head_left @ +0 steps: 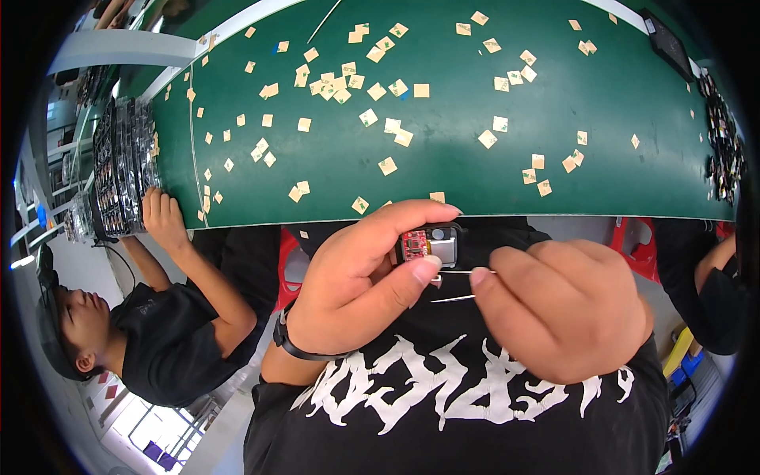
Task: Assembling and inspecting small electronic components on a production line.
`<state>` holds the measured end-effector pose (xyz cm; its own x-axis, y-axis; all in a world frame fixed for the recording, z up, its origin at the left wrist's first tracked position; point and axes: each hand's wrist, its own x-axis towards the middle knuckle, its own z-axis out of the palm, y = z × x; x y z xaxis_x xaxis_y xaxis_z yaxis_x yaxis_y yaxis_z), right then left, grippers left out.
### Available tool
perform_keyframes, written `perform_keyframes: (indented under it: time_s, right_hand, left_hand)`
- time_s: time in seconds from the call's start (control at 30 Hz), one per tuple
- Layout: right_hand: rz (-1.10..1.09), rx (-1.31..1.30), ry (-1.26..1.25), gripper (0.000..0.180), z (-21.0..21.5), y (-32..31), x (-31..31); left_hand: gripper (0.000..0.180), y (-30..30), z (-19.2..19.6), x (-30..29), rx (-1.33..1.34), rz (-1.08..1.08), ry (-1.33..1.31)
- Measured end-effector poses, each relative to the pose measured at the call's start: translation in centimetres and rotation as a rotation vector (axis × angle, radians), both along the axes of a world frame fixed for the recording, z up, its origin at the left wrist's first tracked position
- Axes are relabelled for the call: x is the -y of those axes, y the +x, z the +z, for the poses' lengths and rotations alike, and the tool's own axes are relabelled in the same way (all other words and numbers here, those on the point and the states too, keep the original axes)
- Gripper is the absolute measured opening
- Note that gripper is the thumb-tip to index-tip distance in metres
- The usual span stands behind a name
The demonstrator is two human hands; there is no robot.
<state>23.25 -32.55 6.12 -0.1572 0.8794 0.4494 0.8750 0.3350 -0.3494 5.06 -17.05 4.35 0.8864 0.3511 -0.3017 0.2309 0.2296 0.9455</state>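
Observation:
My left hand (356,277) is closed round a small black device case (461,237), its thumb and fingers gripping opposite edges. Inside the case a red circuit board (414,245) shows, with a silver rectangular part (445,247) beside it. My right hand (566,305) pinches a pair of metal tweezers (453,299). The two thin arms of the tweezers stand apart, pointing left. The upper arm reaches the case's lower edge near my left thumb; whether it touches cannot be made out. Both hands are held in front of my chest, at the near edge of the green table (443,170).
Many small beige square stickers (387,165) lie scattered over the table. A thin metal rod (323,21) and a black flat object (666,43) lie far back. Dark parts (722,142) pile up at right. At left a co-worker (182,317) reaches toward stacked trays (125,162); another person's arm (715,265) shows at right.

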Motion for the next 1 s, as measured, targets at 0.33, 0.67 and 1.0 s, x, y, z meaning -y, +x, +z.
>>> perform_keyframes:
  time_s: [0.33,0.67,1.0]
  right_hand:
    - [-0.058,-0.254,-0.101,0.033,-1.3,0.4,0.4]
    - [-0.051,-0.245,-0.105,0.031,-0.3,-1.1,-0.5]
    - [-0.002,-0.136,-0.036,0.029,-0.1,-1.9,-1.2]
  left_hand:
    - [0.033,-1.3,0.4,-0.8,-0.087,-0.056,0.044]
    - [0.049,-2.2,1.1,-0.9,-0.070,-0.004,-0.148]
    - [0.049,-2.8,1.6,-0.7,-0.028,-0.080,0.259]
